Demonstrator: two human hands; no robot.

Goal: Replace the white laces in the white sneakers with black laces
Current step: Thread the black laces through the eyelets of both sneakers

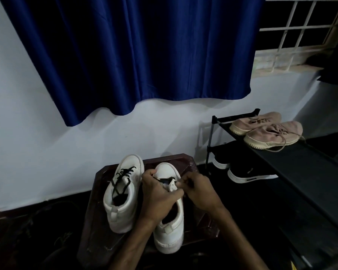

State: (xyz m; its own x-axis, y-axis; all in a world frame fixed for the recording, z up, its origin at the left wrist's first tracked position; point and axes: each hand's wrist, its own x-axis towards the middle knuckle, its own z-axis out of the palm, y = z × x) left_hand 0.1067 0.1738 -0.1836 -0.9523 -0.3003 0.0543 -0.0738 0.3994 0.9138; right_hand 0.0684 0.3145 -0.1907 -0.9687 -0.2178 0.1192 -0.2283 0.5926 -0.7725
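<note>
Two white sneakers stand on a dark brown stool [98, 227], toes toward the wall. The left sneaker [123, 193] carries a black lace [123, 176] threaded through its eyelets. My left hand [158, 197] grips the right sneaker [170, 230] across its tongue and eyelet flap. A black lace [165, 180] crosses that sneaker's front, just beyond my fingers. My right hand [199, 191] is closed beside the same sneaker and pinches the lace's end at an eyelet. No white laces are in view.
A black shoe rack [281, 158] stands to the right, with pink sneakers [269, 131] on top and black shoes [248, 172] below. A blue curtain [135, 55] hangs on the white wall ahead. The floor around the stool is dark.
</note>
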